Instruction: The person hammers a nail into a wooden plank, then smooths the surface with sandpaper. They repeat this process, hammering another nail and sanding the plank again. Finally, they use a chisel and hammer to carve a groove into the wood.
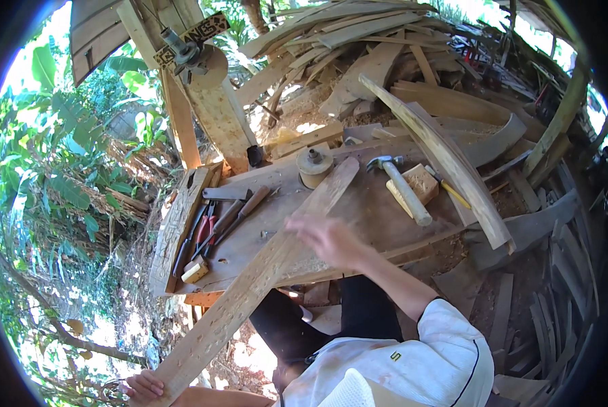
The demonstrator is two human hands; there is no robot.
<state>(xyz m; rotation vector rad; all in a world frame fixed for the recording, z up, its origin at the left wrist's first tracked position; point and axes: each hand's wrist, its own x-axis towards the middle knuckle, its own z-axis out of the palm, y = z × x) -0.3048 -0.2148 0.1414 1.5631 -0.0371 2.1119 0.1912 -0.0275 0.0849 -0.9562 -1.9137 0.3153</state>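
A long pale wooden plank point(243, 298) lies diagonally, its far end on the workbench point(426, 227) beside a round metal-topped fitting point(313, 167). My left hand point(145, 388) grips the plank's near end at lower left. My right hand point(317, 237), blurred, rests with extended fingers on the plank farther up. Left of it on the bench are chisel-like tools point(239, 217), red-handled pliers point(208, 230) and a small wooden block point(195, 270). A hammer point(402, 190) lies at right against another block point(422, 183), near a yellow-handled tool point(456, 197).
A wooden post point(219, 125) with a mounted metal device point(185, 57) rises behind the bench. Piles of offcuts point(345, 24) fill the back and right side point(555, 298). A long curved slat point(453, 169) leans across the bench's right. Leafy plants point(80, 169) cover the left.
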